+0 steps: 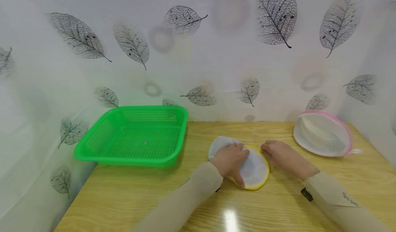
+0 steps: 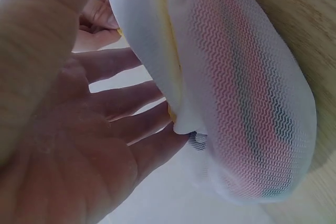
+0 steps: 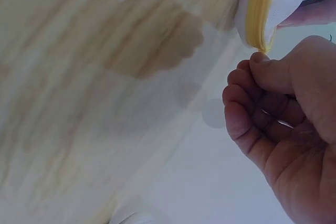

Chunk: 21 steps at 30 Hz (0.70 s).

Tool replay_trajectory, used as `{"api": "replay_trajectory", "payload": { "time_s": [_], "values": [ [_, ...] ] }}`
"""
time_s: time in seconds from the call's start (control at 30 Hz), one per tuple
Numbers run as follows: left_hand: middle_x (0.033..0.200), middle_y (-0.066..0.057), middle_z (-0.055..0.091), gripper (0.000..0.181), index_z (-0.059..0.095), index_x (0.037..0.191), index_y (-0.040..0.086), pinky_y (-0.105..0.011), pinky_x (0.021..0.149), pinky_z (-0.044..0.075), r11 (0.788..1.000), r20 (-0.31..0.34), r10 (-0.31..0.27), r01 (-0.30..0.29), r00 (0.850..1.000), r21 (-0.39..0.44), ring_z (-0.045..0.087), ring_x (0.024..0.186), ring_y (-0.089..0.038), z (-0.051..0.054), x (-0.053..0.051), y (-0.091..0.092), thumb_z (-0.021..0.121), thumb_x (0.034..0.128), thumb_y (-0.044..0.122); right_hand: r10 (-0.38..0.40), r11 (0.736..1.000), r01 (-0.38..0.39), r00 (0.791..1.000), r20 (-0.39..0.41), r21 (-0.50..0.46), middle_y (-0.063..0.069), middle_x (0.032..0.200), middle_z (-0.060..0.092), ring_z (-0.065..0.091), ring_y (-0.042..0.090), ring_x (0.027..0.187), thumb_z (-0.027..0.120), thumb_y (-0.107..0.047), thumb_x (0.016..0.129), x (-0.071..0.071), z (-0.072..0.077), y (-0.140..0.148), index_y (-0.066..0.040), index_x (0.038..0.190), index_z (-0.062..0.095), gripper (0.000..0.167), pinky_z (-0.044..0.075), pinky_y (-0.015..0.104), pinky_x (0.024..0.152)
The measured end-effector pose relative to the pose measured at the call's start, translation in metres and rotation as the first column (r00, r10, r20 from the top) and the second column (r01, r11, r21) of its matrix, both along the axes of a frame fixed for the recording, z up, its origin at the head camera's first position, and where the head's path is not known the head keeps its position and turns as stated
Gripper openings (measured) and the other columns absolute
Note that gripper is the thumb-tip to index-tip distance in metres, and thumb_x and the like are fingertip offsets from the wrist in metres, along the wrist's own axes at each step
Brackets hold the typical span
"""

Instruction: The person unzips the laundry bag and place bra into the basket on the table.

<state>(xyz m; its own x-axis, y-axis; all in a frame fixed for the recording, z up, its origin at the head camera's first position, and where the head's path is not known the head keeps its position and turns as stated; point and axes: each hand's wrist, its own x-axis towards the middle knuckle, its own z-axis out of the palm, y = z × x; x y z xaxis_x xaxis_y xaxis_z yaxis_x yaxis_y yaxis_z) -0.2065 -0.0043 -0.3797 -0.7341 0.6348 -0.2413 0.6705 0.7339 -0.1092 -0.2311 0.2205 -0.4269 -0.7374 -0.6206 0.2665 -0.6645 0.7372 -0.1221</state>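
on the table [image 1: 123, 194], left fingers [image 2: 132, 98] lie spread against a mesh bag [image 1: 255, 168]; right fingers [image 3: 243, 83] pinch its yellow edge [image 3: 259, 11].

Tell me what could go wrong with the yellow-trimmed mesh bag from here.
The right hand pinches just a bit of the yellow trim, so it might slip. The left hand lies spread on the mesh bag, so a pull could bunch it. Coloured contents show through it and could snag if the trim is a zipper.
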Motion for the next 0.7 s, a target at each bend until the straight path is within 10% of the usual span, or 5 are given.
{"api": "replay_trajectory", "payload": {
  "time_s": [0.7],
  "values": [
    [0.145, 0.003, 0.054, 0.099, 0.051, 0.142, 0.014, -0.019, 0.110, 0.043, 0.998, -0.001, 0.010, -0.010, 1.000, -0.062, 0.055, 0.132, -0.010, -0.0072, -0.0031, 0.0027, 0.080, 0.0688, 0.074, 0.011, 0.998, -0.013, 0.999, 0.032, 0.062, -0.007, 0.071, 0.053, 0.044, 0.002, 0.065, 0.072, 0.000, 0.089, 0.0041, 0.0026, 0.0008, -0.014, 0.075, 0.061, 0.023, 0.044, 0.025, 0.058]
  ]
}}
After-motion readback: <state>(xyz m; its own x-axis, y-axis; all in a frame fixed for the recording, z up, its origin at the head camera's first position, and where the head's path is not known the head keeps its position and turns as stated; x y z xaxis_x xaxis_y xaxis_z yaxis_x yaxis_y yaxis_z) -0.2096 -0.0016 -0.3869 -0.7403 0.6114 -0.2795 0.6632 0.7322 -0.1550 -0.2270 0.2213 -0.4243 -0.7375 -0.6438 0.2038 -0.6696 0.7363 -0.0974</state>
